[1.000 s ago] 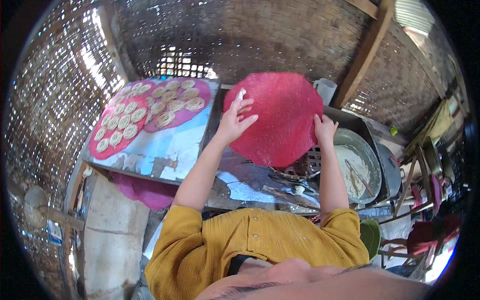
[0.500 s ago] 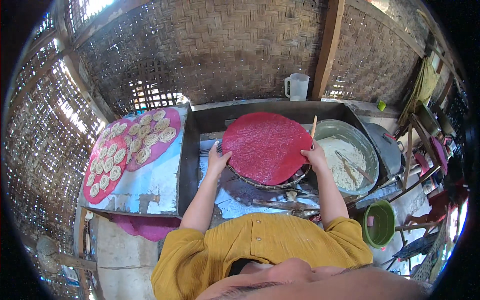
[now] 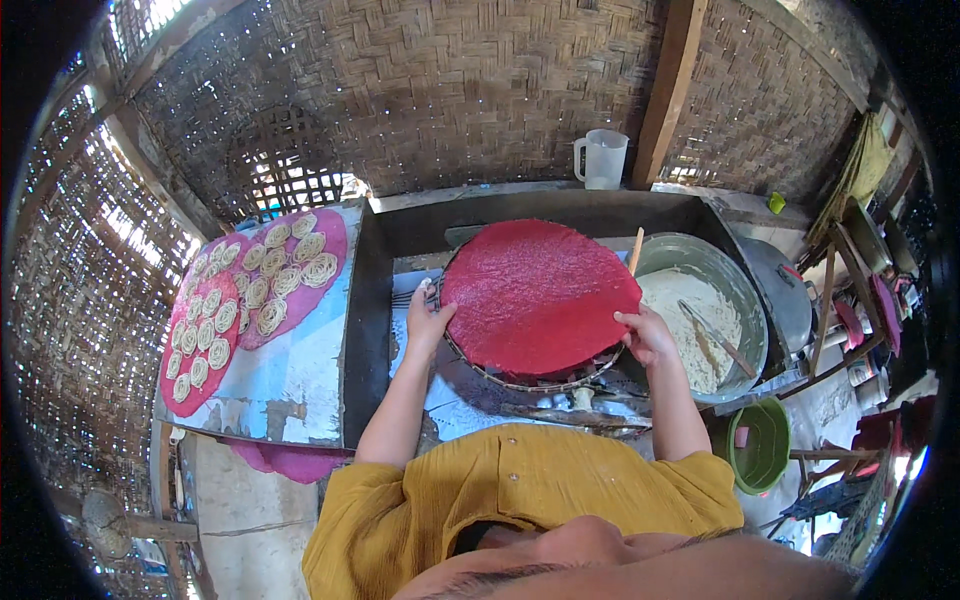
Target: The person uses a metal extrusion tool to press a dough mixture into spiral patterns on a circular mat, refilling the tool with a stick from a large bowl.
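Both hands grip red round mat edges.

No packages, labels, signs or screens show anywhere here, as far as can be made out. The clutter at the far right is too small and blurred to tell.
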The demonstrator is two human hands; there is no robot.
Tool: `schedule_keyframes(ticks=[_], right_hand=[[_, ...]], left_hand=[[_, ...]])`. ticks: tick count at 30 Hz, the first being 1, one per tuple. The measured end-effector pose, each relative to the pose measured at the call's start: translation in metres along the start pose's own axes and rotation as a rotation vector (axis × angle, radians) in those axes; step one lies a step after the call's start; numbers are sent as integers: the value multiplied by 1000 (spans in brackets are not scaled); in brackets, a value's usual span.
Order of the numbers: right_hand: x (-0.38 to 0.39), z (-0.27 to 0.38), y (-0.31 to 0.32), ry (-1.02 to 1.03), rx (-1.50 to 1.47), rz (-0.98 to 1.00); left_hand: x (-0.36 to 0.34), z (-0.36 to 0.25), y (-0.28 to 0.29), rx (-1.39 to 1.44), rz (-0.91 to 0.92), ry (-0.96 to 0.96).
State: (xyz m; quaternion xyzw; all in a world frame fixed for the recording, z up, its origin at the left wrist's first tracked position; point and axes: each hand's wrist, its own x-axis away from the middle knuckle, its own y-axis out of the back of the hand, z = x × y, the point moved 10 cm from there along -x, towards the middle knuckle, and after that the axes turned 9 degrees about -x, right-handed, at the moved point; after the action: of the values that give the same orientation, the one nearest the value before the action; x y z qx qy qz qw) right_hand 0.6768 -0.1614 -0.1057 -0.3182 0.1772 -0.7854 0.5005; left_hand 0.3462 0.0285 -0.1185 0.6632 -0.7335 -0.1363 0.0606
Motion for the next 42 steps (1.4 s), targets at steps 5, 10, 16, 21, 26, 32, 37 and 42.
schedule_keyframes(ticks=[5, 10, 16, 21, 26, 32, 37, 42], right_hand=[[49, 60, -5, 456, 1233, -432], [73, 45, 17, 517, 1677, -304], [82, -84, 98, -211, 2129, 129], [88, -104, 128, 52, 2075, -47], [96, -110, 133, 198, 1822, -41], [150, -88, 150, 248, 1485, -84], [212, -79, 211, 5, 1230, -170], [250, -54, 209, -59, 816, -222]], left_hand=[[-2, -12, -5, -42, 3, -54], [26, -136, -67, -624, 112, -773], [20, -130, -199, -1016, 469, -711], [-12, -107, -203, -1132, 401, -617], [-11, -111, -186, -1084, 411, -567], [-2, -147, -64, -868, -27, -620], [38, -58, 23, -428, -165, -191], [53, -6, -9, 287, 42, 118]])
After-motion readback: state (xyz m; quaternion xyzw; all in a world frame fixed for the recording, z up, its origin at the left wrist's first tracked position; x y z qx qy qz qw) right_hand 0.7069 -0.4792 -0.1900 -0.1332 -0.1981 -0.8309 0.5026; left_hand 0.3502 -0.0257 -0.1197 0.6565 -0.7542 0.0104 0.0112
